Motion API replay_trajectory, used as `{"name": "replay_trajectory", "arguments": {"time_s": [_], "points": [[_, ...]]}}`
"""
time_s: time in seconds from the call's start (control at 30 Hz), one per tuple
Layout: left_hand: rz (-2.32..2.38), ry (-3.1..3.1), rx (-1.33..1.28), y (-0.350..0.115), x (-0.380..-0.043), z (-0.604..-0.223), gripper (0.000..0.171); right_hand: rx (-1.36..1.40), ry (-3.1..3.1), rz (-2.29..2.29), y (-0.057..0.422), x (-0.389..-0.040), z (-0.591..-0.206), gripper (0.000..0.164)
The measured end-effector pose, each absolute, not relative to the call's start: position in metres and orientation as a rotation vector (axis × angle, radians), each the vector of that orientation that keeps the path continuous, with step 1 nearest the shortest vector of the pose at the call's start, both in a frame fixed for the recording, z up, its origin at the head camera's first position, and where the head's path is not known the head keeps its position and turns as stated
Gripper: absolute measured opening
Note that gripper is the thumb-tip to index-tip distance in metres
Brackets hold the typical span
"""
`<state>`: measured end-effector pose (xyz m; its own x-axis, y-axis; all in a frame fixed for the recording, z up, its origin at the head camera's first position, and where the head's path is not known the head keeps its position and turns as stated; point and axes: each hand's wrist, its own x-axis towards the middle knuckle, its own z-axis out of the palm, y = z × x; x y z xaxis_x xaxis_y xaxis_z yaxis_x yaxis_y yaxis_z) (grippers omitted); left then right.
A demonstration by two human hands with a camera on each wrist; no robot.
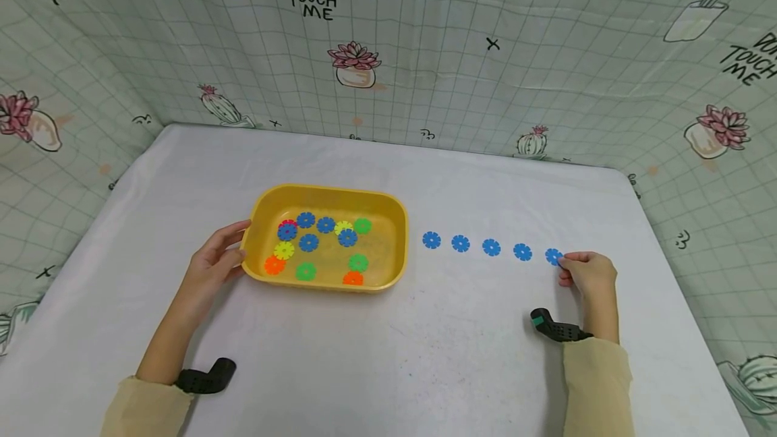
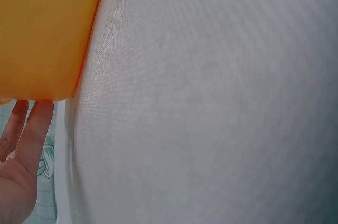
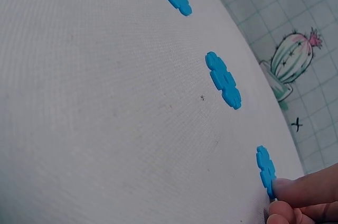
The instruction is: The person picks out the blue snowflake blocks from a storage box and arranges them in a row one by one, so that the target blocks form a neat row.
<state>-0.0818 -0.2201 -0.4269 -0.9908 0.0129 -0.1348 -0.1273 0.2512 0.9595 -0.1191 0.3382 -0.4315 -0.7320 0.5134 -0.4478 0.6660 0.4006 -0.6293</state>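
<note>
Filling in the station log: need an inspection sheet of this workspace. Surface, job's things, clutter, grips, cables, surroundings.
Surface: white-covered table, faintly speckled in places.
Job's things: yellow tray with loose notched discs in blue, green, yellow and orange, plus a partly hidden red one; right of it, a row of five blue discs.
Clutter: nothing seen.
Left grip: bare hand, fingers touching the tray's left end; black device at the wrist.
Right grip: bare hand, pinching the row's rightmost disc; similar wrist device.
Cables: nothing seen.
Surroundings: grid-print backdrop with plant drawings and "DON'T TOUCH ME" lettering.
</note>
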Motion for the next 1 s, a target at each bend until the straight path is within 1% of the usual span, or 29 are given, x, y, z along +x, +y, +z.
{"name": "replay_trajectory", "arguments": {"time_s": [0.47, 0.83, 1.0], "points": [[1.876, 2.38, -0.102, -0.221, -0.082, -0.429, 0.046, 1.044, 2.501, -1.246, 0.336, -0.117, -0.433, 0.029], [1.869, 2.395, -0.084, -0.221, -0.083, -0.43, 0.046, 1.088, 2.497, -1.384, 0.33, -0.102, -0.429, 0.044], [1.868, 2.392, -0.092, -0.221, -0.083, -0.429, 0.046, 1.012, 2.498, -1.592, 0.346, -0.105, -0.448, 0.032]]}}
